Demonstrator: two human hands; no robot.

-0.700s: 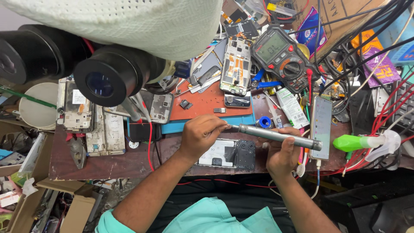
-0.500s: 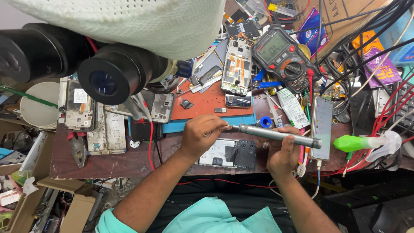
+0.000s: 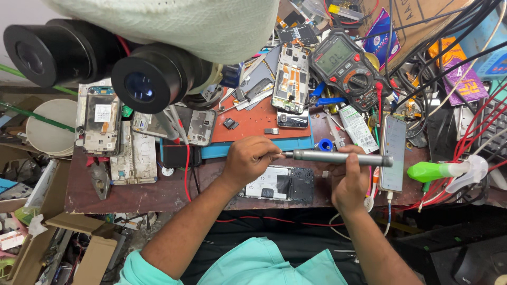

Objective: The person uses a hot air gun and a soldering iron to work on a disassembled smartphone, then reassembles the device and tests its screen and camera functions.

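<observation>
R hand [image 3: 349,182] has its grip clenched round the body of a grey pen-shaped driver [image 3: 338,157], held level above the desk [image 3: 132,192]. L hand [image 3: 248,161] pinches the driver's thin tip end w/ fingertips, grip shut on that end, prob. steadying or fitting the bit; tip itself too small to tell. Both hands hover just over an opened phone [image 3: 277,183] lying flat at the desk's near edge, back off, dark camera block showing. Looks placed there so it sits right under the hands, close to the body.

Beyond it: blue-edged orange work mat [image 3: 248,126] w/ small loose parts, kept within reach. Another stripped phone frame [image 3: 290,79] lies further back, next to a black-and-orange multimeter [image 3: 346,66] w/ red lead trailing. A whole phone [image 3: 393,160], screen up, lies just R of the driver's end, cable plugged in below. Green-tipped white tool [image 3: 441,171] lies far R among red and black wires.

L side: more bare phone shells [image 3: 100,121] stacked flat, microscope eyepieces [image 3: 153,79] hanging over them, angled toward the person.
</observation>
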